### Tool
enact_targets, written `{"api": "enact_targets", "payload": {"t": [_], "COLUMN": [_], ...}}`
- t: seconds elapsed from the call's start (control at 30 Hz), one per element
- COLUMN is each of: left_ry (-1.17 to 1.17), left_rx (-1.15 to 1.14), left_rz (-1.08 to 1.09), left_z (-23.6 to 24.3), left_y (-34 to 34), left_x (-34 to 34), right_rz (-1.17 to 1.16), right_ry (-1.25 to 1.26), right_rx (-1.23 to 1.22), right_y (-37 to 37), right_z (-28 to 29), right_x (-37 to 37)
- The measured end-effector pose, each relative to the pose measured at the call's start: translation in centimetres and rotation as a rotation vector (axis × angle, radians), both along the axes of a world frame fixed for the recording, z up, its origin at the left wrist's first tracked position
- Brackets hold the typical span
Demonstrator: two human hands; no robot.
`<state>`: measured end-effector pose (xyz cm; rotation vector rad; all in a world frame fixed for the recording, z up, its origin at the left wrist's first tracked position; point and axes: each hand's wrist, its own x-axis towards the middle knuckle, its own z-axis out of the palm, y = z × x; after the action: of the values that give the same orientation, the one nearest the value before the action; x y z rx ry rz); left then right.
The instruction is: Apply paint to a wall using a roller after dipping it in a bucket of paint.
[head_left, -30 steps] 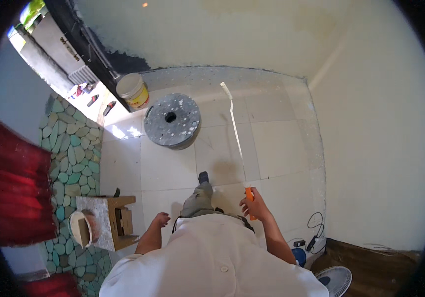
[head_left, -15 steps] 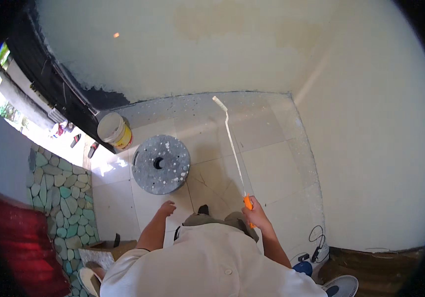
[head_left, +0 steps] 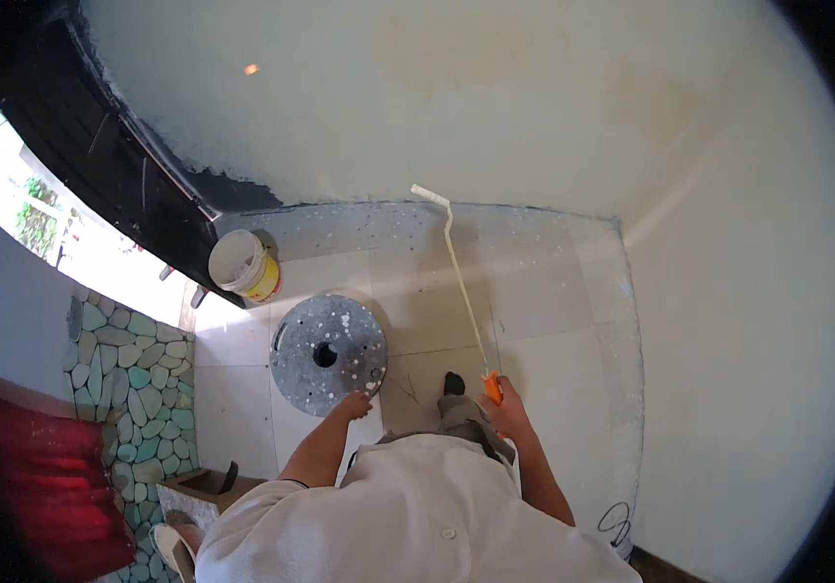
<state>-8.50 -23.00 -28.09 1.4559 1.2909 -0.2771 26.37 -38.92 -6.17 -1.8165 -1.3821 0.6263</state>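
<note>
My right hand (head_left: 505, 410) is closed round the orange handle of a paint roller (head_left: 463, 282). The roller's long bent rod reaches away from me, and its slim pale sleeve (head_left: 429, 195) overlaps the foot of the far wall in view. My left hand (head_left: 352, 405) is loosely open with nothing visible in it, fingers slightly bent. It is over the near right rim of a round grey drum-like stand (head_left: 325, 335), spotted with white paint and with a hole in its middle. Whether the fingers touch the rim I cannot tell.
A white and yellow paint bucket (head_left: 244, 267) stands by the dark door (head_left: 97, 146) at the far left. Pebble-patterned flooring (head_left: 136, 389), a red cloth (head_left: 38, 486) and a cardboard box (head_left: 206, 489) lie at the left. Black cable (head_left: 615, 523) curls at the lower right. Walls (head_left: 748, 321) bound the tiled floor.
My left hand has moved right, to the stand's near rim. The roller's sleeve has tilted flatter, still in my right hand. The view has shifted, and one foot shows further forward.
</note>
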Motion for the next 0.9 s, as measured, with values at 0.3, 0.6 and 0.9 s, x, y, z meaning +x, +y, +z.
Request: {"api": "enact_targets", "payload": {"t": [0.3, 0.6, 0.9], "left_ry": [0.018, 0.271, 0.121], "left_rx": [-0.167, 0.244, 0.252], "left_rz": [0.518, 0.507, 0.509], "left_z": [4.7, 5.3, 2.0], "left_y": [-3.9, -0.3, 16.5], "left_x": [-0.4, 1.3, 2.6], "right_rz": [0.024, 0.107, 0.100], "right_ry": [0.352, 0.094, 0.110], "right_rx": [-0.140, -0.080, -0.130], "right_y": [17.6, 31.2, 40.3], "right_z": [-1.8, -3.3, -3.4], "right_x": [7.5, 6.2, 4.5]}}
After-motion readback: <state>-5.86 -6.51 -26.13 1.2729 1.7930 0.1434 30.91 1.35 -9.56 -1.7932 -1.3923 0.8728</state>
